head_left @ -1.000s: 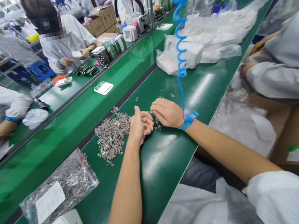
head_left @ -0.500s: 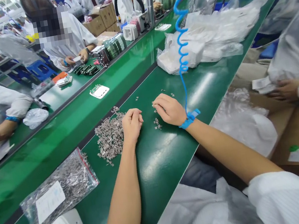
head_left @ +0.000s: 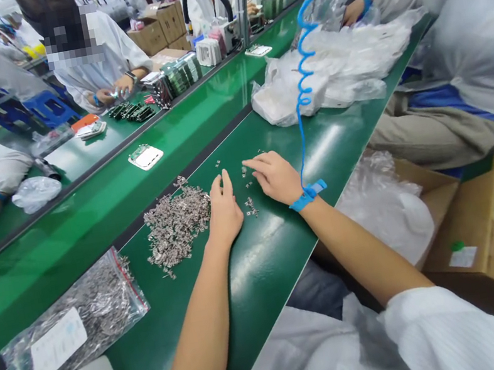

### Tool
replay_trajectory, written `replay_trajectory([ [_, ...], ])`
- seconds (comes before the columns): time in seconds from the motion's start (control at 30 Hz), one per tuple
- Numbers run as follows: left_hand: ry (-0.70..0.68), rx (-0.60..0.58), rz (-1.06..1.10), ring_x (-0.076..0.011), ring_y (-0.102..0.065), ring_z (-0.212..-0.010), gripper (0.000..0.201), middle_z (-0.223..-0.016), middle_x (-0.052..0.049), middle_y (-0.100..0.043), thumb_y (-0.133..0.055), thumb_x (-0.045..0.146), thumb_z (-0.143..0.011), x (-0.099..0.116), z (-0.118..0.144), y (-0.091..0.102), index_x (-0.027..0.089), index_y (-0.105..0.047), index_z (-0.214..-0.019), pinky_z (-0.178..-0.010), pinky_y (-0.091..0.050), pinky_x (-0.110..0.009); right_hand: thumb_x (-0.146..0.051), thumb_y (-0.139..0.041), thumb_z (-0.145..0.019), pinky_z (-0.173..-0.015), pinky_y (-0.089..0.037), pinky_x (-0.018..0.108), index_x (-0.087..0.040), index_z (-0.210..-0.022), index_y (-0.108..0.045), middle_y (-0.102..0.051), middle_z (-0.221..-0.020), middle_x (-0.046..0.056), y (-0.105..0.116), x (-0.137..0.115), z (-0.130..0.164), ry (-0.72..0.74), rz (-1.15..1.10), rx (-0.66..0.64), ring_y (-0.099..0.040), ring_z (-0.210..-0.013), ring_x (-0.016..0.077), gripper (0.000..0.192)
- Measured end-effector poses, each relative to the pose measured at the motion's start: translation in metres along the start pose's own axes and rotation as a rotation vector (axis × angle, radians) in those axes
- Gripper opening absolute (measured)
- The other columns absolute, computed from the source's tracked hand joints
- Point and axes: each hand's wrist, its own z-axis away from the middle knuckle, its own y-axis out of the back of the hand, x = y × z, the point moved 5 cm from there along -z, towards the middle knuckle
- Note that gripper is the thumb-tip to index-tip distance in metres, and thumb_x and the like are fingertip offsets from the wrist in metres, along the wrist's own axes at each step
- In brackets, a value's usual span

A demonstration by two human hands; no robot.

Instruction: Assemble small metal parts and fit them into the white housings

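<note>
Two bare hands lie on the green table (head_left: 262, 271), palms down, close to each other but not touching. The left hand (head_left: 223, 209) rests with its fingers (head_left: 226, 182) stretched out flat and held together, holding nothing; its outer edge sits against the right-hand border of a heap of small metal clips (head_left: 175, 221), which spreads away from it toward the person's left. The right hand (head_left: 275, 177) points its fingers (head_left: 253, 163) leftward and slightly away from the body, loosely spread and likewise empty as far as can be seen, with the tips just beside a few loose clips (head_left: 250, 205) scattered in the gap between the two hands. So the heap lies to the left of both hands and the left hand is plainly the nearer to it, while the scattered pieces lie between them, nearer the right fingertips. The single pieces are too small to tell which way their long axes run. A blue wrist strap (head_left: 307, 195) circles the right wrist, its coiled cord (head_left: 303, 66) rising up and away. Well apart to the near left lies a sealed bag of clips (head_left: 68, 322), and beyond the hands a pile of clear plastic bags (head_left: 341, 66).
</note>
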Motion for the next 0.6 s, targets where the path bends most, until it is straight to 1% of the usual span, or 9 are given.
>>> replay_trajectory([
  [0.07, -0.01, -0.006, -0.035, -0.0308, -0.041, -0.137, 0.06, -0.149, -0.022, -0.042, -0.036, 0.006, -0.091, 0.001, 0.0, 0.002, 0.014, -0.036, -0.151, -0.108, -0.042, -0.05, -0.02, -0.051, -0.097, -0.083, -0.048, 0.043, -0.021, -0.108, -0.071, -0.067, -0.102, 0.01, 0.0, -0.006, -0.002, 0.037, -0.036, -0.053, -0.055, -0.093, 0.0261, 0.023],
  [0.13, -0.032, 0.01, -0.031, -0.0287, -0.046, -0.131, 0.053, -0.143, -0.019, -0.05, -0.035, 0.005, -0.09, 0.003, -0.001, 0.005, 0.015, -0.046, -0.142, -0.107, -0.042, -0.049, -0.021, -0.053, -0.097, -0.082, -0.049, 0.042, -0.019, -0.097, -0.072, -0.067, -0.097, 0.01, -0.001, -0.009, -0.003, 0.054, -0.06, -0.105, -0.055, -0.091, 0.0254, 0.02],
  [0.17, -0.039, 0.022, -0.01, -0.0267, -0.051, -0.124, 0.048, -0.135, -0.018, -0.056, -0.035, 0.005, -0.09, 0.005, -0.001, 0.007, 0.015, -0.052, -0.134, -0.104, -0.044, -0.046, -0.02, -0.052, -0.097, -0.081, -0.049, 0.041, -0.018, -0.095, -0.072, -0.067, -0.095, 0.01, -0.002, -0.011, -0.003, 0.069, -0.09, -0.144, -0.056, -0.09, 0.0248, 0.02],
  [0.23, -0.021, 0.026, 0.016, -0.023, -0.059, -0.104, 0.031, -0.111, -0.012, -0.065, -0.04, 0.009, -0.089, 0.009, -0.002, 0.012, 0.017, -0.06, -0.112, -0.092, -0.048, -0.04, -0.015, -0.051, -0.095, -0.083, -0.049, 0.039, -0.018, -0.094, -0.071, -0.067, -0.095, 0.009, -0.005, -0.015, -0.001, 0.124, -0.19, -0.261, -0.058, -0.092, 0.0231, 0.02],
  [0.3, 0.015, -0.046, -0.031, -0.0209, -0.059, -0.086, 0.009, -0.088, -0.006, -0.063, -0.051, 0.018, -0.086, 0.015, -0.002, 0.013, 0.02, -0.058, -0.091, -0.079, -0.048, -0.036, -0.009, -0.052, -0.09, -0.086, -0.05, 0.036, -0.017, -0.097, -0.071, -0.066, -0.097, 0.008, -0.009, -0.019, 0.001, 0.176, -0.278, -0.4, -0.06, -0.095, 0.0217, 0.022],
  [0.33, 0.024, -0.103, -0.084, -0.0207, -0.058, -0.082, 0.003, -0.082, -0.004, -0.061, -0.056, 0.024, -0.084, 0.019, -0.001, 0.013, 0.021, -0.055, -0.084, -0.076, -0.046, -0.036, -0.008, -0.053, -0.088, -0.087, -0.05, 0.035, -0.017, -0.097, -0.071, -0.065, -0.099, 0.008, -0.01, -0.021, 0.003, 0.188, -0.302, -0.461, -0.06, -0.095, 0.0213, 0.023],
  [0.43, 0.011, -0.238, -0.224, -0.0222, -0.056, -0.082, 0.021, -0.078, -0.002, -0.061, -0.066, 0.038, -0.078, 0.027, 0.001, 0.01, 0.022, -0.051, -0.078, -0.074, -0.041, -0.037, -0.009, -0.052, -0.09, -0.086, -0.05, 0.034, -0.016, -0.095, -0.071, -0.063, -0.1, 0.009, -0.013, -0.02, 0.004, 0.167, -0.319, -0.565, -0.061, -0.094, 0.0201, 0.02],
  [0.5, 0.019, -0.254, -0.237, -0.0221, -0.057, -0.084, 0.02, -0.081, -0.002, -0.062, -0.065, 0.036, -0.078, 0.028, 0.001, 0.01, 0.022, -0.051, -0.079, -0.075, -0.041, -0.037, -0.011, -0.051, -0.094, -0.085, -0.05, 0.033, -0.016, -0.093, -0.07, -0.063, -0.098, 0.008, -0.015, -0.018, 0.005, 0.143, -0.306, -0.584, -0.062, -0.093, 0.0199, 0.019],
  [0.6, 0.053, -0.235, -0.203, -0.0203, -0.057, -0.083, 0.012, -0.083, -0.001, -0.062, -0.063, 0.026, -0.076, 0.024, 0.0, 0.009, 0.022, -0.053, -0.083, -0.076, -0.041, -0.035, -0.011, -0.053, -0.094, -0.083, -0.049, 0.032, -0.016, -0.092, -0.067, -0.063, -0.097, 0.008, -0.019, -0.015, 0.006, 0.133, -0.249, -0.582, -0.061, -0.092, 0.0204, 0.016],
])
